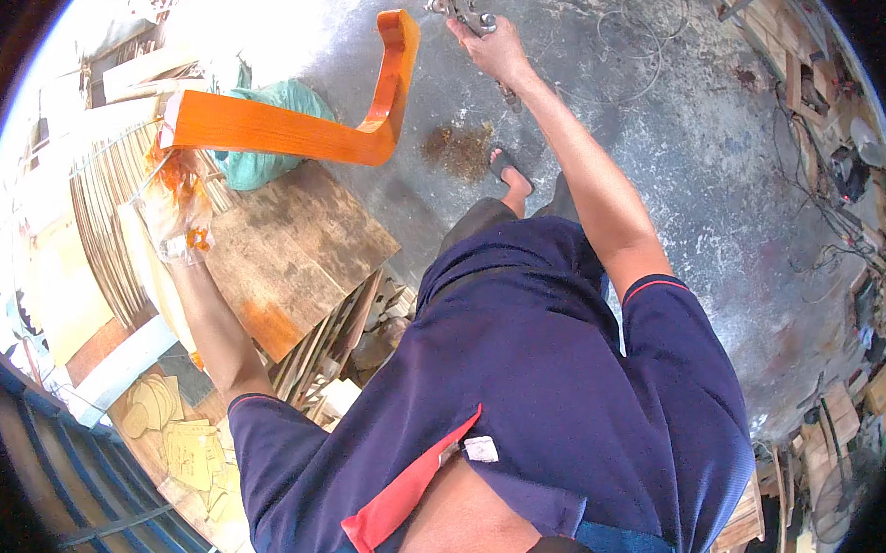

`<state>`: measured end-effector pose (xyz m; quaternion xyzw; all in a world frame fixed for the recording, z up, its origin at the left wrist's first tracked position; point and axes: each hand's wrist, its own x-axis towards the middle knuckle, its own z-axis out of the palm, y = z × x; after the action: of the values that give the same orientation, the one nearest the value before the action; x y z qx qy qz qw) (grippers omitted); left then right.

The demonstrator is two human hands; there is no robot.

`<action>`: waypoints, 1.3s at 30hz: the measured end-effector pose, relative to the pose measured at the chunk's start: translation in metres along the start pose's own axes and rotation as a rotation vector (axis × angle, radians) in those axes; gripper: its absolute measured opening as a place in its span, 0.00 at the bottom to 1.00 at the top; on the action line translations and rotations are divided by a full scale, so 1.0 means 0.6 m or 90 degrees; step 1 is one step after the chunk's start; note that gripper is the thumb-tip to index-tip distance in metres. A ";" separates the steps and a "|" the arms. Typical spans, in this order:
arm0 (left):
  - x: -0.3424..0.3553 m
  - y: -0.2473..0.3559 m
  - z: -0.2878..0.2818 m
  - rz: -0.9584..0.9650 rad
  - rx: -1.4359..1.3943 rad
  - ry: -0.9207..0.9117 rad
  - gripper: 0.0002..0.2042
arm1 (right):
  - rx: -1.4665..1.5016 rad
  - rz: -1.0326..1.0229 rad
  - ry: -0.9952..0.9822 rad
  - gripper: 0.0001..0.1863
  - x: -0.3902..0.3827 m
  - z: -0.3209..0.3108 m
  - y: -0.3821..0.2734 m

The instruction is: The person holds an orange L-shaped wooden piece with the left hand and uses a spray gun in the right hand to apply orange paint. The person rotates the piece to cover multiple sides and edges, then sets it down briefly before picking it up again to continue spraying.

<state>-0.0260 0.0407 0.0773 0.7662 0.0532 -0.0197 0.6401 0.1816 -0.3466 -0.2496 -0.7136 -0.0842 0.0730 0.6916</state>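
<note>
My left hand (pixel 178 198), covered by a clear plastic bag smeared with orange, grips the near left end of a glossy orange bent wooden piece (pixel 285 135). The piece stretches rightward and bends up toward the top centre. My right hand (pixel 491 49) is closed round a silver spray gun (pixel 463 13) at the top centre, to the right of the piece's upper end. Behind the piece is a green plastic sack (pixel 279 105).
Stacked thin boards (pixel 99 204) and a stained plywood sheet (pixel 296 244) lie at left. Yellow cut pieces (pixel 192 455) and a blue slatted frame (pixel 52 467) are lower left. The concrete floor (pixel 720 212) carries a loose hose (pixel 651 40); timber scraps (pixel 819 87) line the right.
</note>
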 end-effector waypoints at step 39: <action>0.007 -0.051 0.068 0.042 -0.172 0.239 0.39 | -0.010 0.025 -0.075 0.19 -0.016 -0.055 -0.069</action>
<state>-0.0232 0.0059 0.0397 0.6649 0.1485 0.1514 0.7161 0.1789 -0.3798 -0.2075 -0.7153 -0.1113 0.1275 0.6781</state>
